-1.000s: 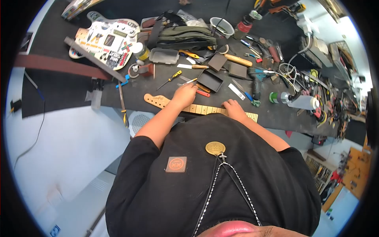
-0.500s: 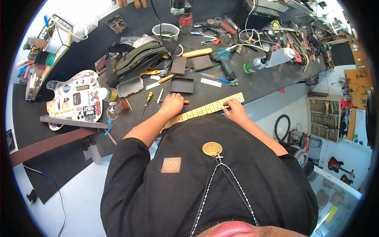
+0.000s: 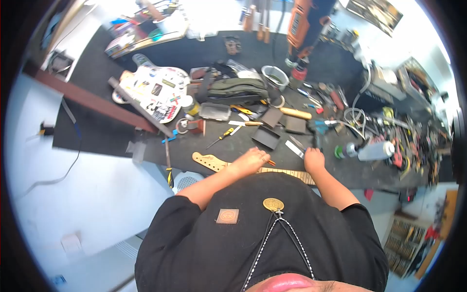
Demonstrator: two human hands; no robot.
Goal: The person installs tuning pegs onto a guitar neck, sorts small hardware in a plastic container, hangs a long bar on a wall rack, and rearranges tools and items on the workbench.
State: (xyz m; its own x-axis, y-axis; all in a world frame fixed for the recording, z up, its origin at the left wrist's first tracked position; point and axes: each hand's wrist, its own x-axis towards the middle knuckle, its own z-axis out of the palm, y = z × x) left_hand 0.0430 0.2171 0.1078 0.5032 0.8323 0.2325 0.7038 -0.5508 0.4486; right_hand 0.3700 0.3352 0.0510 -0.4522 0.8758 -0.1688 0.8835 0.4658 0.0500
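A maple guitar neck (image 3: 210,162) lies along the bench's near edge, its headstock at the left and its fretboard running right, partly behind my torso. My left hand (image 3: 252,160) is above the middle of the neck, fingers curled over an orange-handled tool (image 3: 272,162) whose other end is hidden. Past the neck's right end, my right hand (image 3: 314,159) is closed at the near end of a thin blade-like tool (image 3: 297,141). Its blue handle, seen earlier, is covered by my fingers. Beside that hand lies a white strip like a ruler (image 3: 294,149).
Ahead are an open dark tray (image 3: 266,137), a yellow-black screwdriver (image 3: 221,137) and a green bag (image 3: 238,89). A stickered guitar body (image 3: 154,92) stands left. To the right are a spray bottle (image 3: 377,151) and a heap of tools. An orange power tool (image 3: 299,24) hangs above.
My view has turned, shifting the bench leftward side into sight. My right hand has left the fretboard's end and moved forward to the blue-handled tool. My left hand stays with the orange-handled tool.
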